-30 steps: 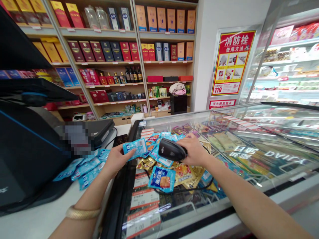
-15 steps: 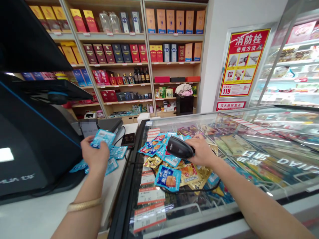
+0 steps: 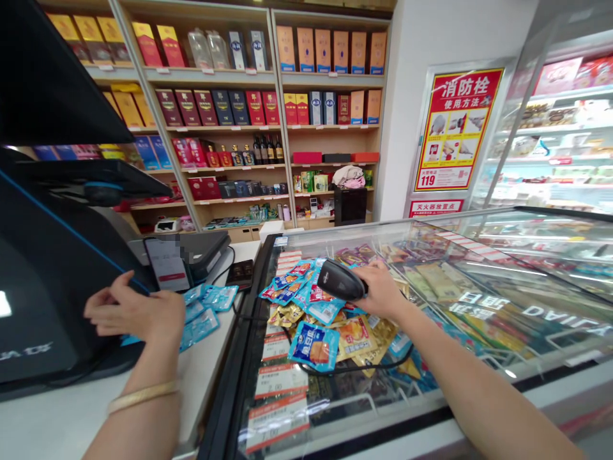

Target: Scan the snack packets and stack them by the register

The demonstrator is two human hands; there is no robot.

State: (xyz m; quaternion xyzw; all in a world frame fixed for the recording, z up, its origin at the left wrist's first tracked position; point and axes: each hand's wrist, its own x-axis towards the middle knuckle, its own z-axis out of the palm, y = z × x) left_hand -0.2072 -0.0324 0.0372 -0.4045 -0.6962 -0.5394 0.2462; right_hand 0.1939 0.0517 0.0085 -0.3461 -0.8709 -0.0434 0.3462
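Observation:
My right hand (image 3: 380, 289) is wrapped round a black barcode scanner (image 3: 341, 280), its head pointing left above a heap of snack packets. In that heap lie blue packets, gold packets (image 3: 357, 337) and, in front, a blue snack packet (image 3: 313, 345) with its printed side up. My left hand (image 3: 136, 311) is open in front of the black register, fingers spread to the left, nothing visible in them. Just beyond its wrist, several light-blue packets (image 3: 200, 327) lie on the white counter (image 3: 62, 418); the hand and forearm hide part of them.
A lit phone (image 3: 167, 263) stands behind the left hand; a dark phone-like device (image 3: 240, 273) lies nearby. The black register (image 3: 52, 275) fills the left. Under the heap is a glass-topped freezer (image 3: 335, 409) with price tags (image 3: 278, 421); the scanner's cable (image 3: 354, 370) loops across it.
My left hand has let go of the light-blue packet and moved left, its fingers opening. My right hand still holds the scanner over the heap. The view has shifted slightly.

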